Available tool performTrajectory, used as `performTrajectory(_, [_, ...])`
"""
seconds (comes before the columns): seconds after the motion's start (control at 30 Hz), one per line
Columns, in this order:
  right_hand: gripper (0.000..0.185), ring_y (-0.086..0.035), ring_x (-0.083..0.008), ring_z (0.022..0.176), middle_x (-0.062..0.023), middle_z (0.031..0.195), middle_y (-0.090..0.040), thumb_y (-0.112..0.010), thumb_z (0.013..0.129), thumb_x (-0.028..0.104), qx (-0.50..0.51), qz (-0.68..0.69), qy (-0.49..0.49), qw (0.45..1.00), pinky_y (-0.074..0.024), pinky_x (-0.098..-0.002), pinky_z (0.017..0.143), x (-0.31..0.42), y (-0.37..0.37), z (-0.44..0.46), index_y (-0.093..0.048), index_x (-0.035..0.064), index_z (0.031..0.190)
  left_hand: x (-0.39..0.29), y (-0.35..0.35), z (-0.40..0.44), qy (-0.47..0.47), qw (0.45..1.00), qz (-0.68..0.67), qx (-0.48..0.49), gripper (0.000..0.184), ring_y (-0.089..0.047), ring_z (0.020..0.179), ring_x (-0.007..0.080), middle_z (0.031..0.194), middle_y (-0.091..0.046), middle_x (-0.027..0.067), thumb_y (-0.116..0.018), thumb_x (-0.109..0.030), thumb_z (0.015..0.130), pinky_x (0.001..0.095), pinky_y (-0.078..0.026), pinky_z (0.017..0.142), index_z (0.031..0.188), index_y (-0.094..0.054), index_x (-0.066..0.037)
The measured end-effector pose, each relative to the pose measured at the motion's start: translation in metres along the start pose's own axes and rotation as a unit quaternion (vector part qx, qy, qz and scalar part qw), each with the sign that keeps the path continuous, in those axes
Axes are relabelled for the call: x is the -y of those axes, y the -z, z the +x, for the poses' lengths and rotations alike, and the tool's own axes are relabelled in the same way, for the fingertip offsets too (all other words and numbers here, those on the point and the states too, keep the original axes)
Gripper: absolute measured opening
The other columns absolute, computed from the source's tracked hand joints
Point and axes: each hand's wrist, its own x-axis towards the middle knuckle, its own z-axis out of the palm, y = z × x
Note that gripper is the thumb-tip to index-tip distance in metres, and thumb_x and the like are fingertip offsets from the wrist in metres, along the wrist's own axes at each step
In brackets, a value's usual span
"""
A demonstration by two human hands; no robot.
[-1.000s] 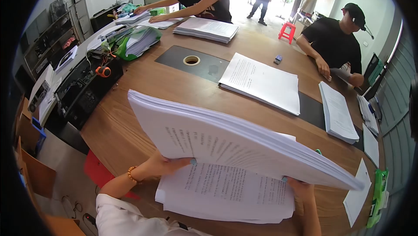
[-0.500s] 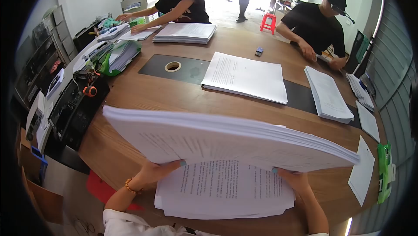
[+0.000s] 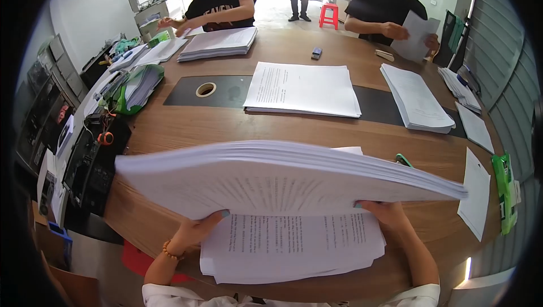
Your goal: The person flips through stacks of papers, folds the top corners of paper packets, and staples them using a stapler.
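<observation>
A thick stack of printed paper (image 3: 271,177) is held up between my two hands, bowed upward in the middle. My left hand (image 3: 201,228) grips its near edge at the left, thumb on the printed face and fingers hidden beyond it. My right hand (image 3: 384,215) holds the same edge at the right, again with only the thumb and back of the hand showing. Below, a second pile of printed sheets (image 3: 294,253) lies on the table near my body, its far part covered by the raised stack.
On the wooden table (image 3: 186,129) lie a paper stack (image 3: 302,89), another stack (image 3: 416,97), a tape roll (image 3: 206,89) and a green packet (image 3: 503,194). Dark equipment (image 3: 99,165) stands at the left. Two people in black shirts work across the table; one holds sheets (image 3: 416,35).
The raised stack bows more and its right end sits slightly higher. A green-edged object shows behind it now. The person at the right has lifted sheets. My view has shifted.
</observation>
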Motion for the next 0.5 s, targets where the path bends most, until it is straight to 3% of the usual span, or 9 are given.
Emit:
performTrajectory(0.13, [0.025,-0.059,-0.0139,0.084,-0.0071,0.092,-0.065,-0.073,0.071,0.003,-0.002,0.049,0.105,0.993,-0.0504,-0.0278,0.072,-0.002,-0.004,0.003,-0.063,0.0015,0.094,0.004,-0.001,0.004,-0.035,0.999,-0.014,0.009,0.018,-0.058,0.086,0.0141,0.094,-0.064,0.0056,-0.059,0.0,0.082,0.0263,-0.047,0.075,0.099,-0.062,-0.001])
performTrajectory(0.23, [0.028,-0.059,-0.0144,0.084,-0.0073,0.093,-0.064,-0.073,0.07,0.002,0.021,0.08,0.068,0.994,-0.0506,-0.0281,0.072,0.005,-0.003,0.002,-0.063,0.0016,0.096,0.0,0.0,0.002,0.035,0.999,0.019,0.009,0.019,-0.058,0.087,0.0137,0.095,-0.064,0.0052,-0.059,0.0,0.082,0.0263,-0.047,0.076,0.1,-0.062,-0.001])
performTrajectory(0.33, [0.033,-0.06,-0.015,0.085,-0.0077,0.095,-0.064,-0.074,0.069,0.003,0.015,0.102,0.064,0.993,-0.0508,-0.0285,0.072,0.01,-0.004,0.001,-0.062,0.0018,0.099,-0.002,-0.001,0.002,0.047,0.999,0.015,-0.002,0.019,-0.058,0.087,0.0135,0.095,-0.064,0.0051,-0.061,0.0,0.081,0.0265,-0.047,0.076,0.1,-0.062,-0.001])
performTrajectory(0.5, [0.035,-0.06,-0.0158,0.085,-0.0081,0.096,-0.064,-0.076,0.068,0.006,0.029,0.076,0.056,0.995,-0.051,-0.0291,0.072,0.017,-0.002,0.002,-0.062,0.0024,0.1,0.005,-0.001,0.004,-0.009,0.999,-0.035,-0.01,0.018,-0.058,0.085,0.0133,0.094,-0.064,0.0053,-0.062,0.001,0.08,0.0264,-0.047,0.075,0.098,-0.062,0.0])
